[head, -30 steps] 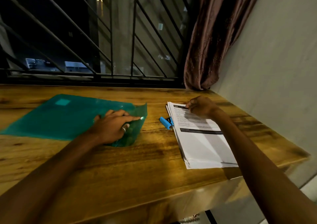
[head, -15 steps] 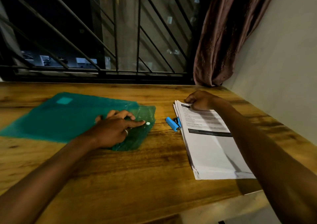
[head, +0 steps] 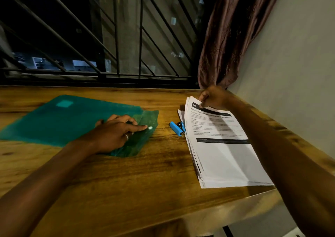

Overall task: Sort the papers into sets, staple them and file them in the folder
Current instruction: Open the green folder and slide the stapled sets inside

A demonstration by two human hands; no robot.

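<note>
The papers [head: 223, 157] lay as one stack at the right centre of the frame, on the wooden table [head: 145, 182]. The right hand [head: 213, 97] pinched the far top edge of the uppermost sheets between thumb and fingers. That edge was now lifted and curled off the stack, whereas half a second earlier the hand had rested on sheets lying flat. A blue stapler [head: 176, 128] stayed just beside the stack's left edge, between the papers and the green folder [head: 72, 120]. The folder lay flat at the left centre, where it had been. The left hand [head: 116, 133] still lay on the folder's near right corner, fingers loosely extended and gripping nothing, the index fingertip next to a small white stud [head: 150, 127]. A ring [head: 126, 137] showed on one finger. Behind the table stood a barred window [head: 116, 37], with a brown curtain [head: 232, 37] at upper right.
</note>
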